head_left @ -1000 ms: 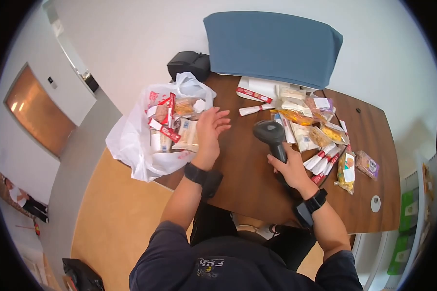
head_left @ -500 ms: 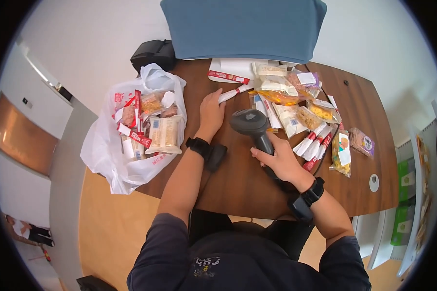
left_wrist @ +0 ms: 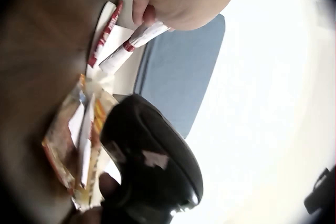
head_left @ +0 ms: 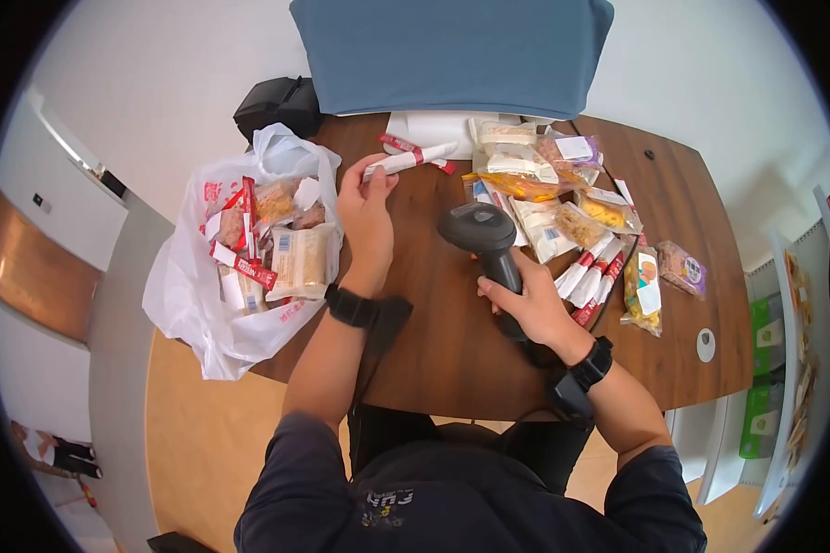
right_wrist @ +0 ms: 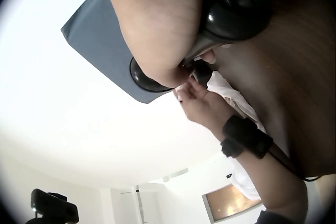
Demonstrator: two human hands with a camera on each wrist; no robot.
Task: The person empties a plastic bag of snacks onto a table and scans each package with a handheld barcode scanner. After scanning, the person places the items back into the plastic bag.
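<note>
Hands work above a brown wooden surface (head_left: pixel 452 341). Left hand (head_left: pixel 365 207) pinches one end of a slim white-and-red stick packet (head_left: pixel 409 159) between thumb and fingers, lifting it just off the surface, close to the far edge. Right hand (head_left: pixel 528 306) has its fingers wrapped around the handle of a black barcode scanner (head_left: pixel 481 238), whose head stands upright just right of the left hand and the packet. To the left, a white plastic bag (head_left: pixel 203 295) hangs over the surface edge, stuffed with wrapped snacks. To the right of the scanner lies a spread of snack packets (head_left: pixel 563 198) and more red-and-white sticks (head_left: pixel 595 276). Beyond the far edge stands a blue chair back (head_left: pixel 452 55).
</note>
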